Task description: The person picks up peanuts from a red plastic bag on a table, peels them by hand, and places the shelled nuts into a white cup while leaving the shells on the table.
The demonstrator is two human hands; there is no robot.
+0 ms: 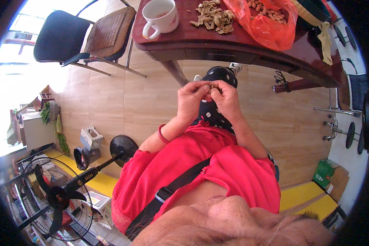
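Note:
Both my hands meet over my lap, in front of the table's edge. My left hand (191, 98) is closed, its thumb and forefinger pinching one side of a small brownish peanut (211, 86). From the other side my right hand (226, 99) grips the same peanut, fingers curled in. Most of the peanut is hidden by fingertips. On the table ahead lies a pile of empty peanut shells (213, 16). To its left stands a white mug (161, 18) with a few kernels inside. A red plastic bag (276, 36) at the right holds several peanuts.
The dark red table (188, 41) has its near edge beyond my hands. A folding chair (106, 35) stands at the left. A standing fan (57, 197) is at the lower left, near a white step stool (92, 137). A green carton (327, 174) sits at the right.

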